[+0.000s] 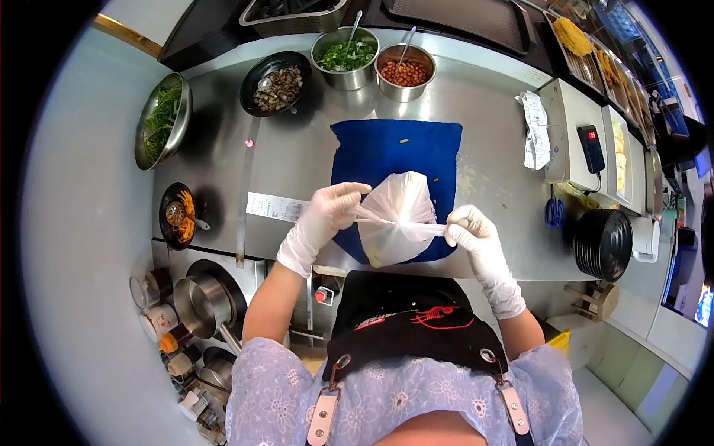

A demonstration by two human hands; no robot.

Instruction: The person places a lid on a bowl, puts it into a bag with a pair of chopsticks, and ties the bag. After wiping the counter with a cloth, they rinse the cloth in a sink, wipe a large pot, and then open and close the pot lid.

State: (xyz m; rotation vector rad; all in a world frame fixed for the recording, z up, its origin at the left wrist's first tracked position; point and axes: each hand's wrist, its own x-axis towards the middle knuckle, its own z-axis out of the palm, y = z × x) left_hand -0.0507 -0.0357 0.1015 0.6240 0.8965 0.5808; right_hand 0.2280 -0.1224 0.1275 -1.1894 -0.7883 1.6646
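A thin white plastic bag (pixel 394 241) rests on a blue cloth (pixel 379 149) right in front of me, its neck gathered into a knot at the middle. My left hand (pixel 331 212), in a white glove, pinches one end of the bag's tied neck. The other end is stretched out to the right, pinched by my gloved right hand (pixel 471 232) between thumb and fingers. What the bag contains shows only as a pale, blurred shape. A printed paper slip (pixel 275 207) lies beside my left hand.
Behind the cloth stand a pot of chopped green onions (pixel 349 58), a pot of brown beans or nuts (pixel 404 73) and a black bowl (pixel 256 89). Greens in a metal bowl (pixel 184 119) sit left. Stacked black plates (pixel 604 245) and blue-handled scissors (pixel 555 212) are right.
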